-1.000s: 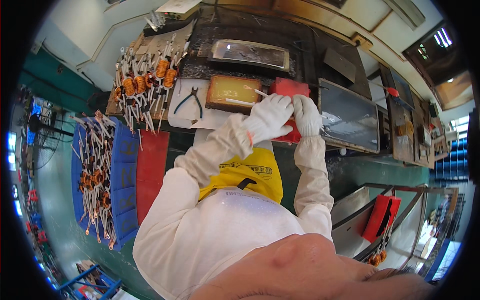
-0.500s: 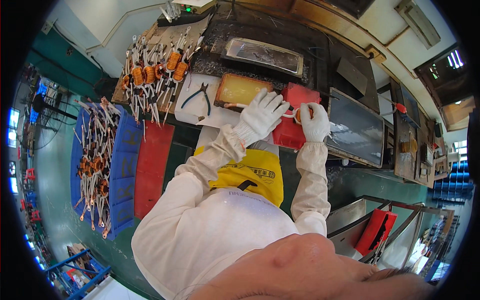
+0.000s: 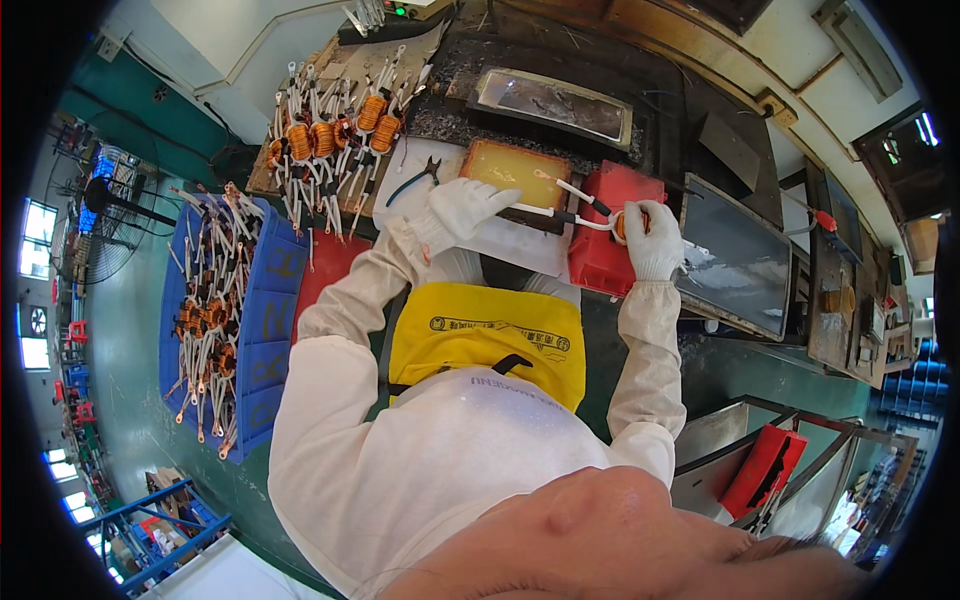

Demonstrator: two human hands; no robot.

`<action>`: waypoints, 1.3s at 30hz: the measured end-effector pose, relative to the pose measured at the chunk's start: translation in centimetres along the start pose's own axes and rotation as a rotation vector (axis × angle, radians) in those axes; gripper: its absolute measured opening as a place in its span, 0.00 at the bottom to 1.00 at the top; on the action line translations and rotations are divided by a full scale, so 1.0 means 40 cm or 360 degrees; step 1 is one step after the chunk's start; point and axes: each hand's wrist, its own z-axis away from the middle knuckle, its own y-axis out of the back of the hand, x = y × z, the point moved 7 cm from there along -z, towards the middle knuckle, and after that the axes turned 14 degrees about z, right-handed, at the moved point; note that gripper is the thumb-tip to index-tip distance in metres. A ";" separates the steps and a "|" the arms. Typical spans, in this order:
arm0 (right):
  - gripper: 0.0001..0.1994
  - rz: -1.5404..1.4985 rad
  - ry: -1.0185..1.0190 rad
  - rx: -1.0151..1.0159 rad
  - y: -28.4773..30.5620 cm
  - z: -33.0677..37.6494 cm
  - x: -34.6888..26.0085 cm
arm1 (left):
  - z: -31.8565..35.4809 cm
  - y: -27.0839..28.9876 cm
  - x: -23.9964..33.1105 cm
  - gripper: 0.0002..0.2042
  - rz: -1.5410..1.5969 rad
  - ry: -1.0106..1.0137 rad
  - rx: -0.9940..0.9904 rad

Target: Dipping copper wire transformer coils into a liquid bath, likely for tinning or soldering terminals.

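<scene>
Near the counter's front edge, my right fingers gripped the coil, leads pointing leftward to my left fingers, grip unclear.

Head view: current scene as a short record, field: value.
Left hand: gloved, by the near end of one white lead; grip unclear
Right hand: gloved, gripping orange coil
Coil leads: two, white, pointing left
Nearby: red block, yellow-topped block, pliers
Far left: blue crate filled with similar coils
</scene>
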 end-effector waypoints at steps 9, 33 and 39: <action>0.13 -0.0044 0.0077 -0.0029 -0.005 0.003 -0.005 | -0.046 -0.003 -0.052 0.21 -0.0183 -0.0285 -0.0284; 0.10 -0.0013 0.0086 -0.0018 -0.014 0.010 0.006 | 0.083 0.022 -0.083 0.20 0.1210 0.0629 0.0034; 0.10 -0.0032 0.0101 0.0004 -0.008 0.013 0.002 | 0.270 0.068 -0.325 0.25 0.1319 0.1109 0.0613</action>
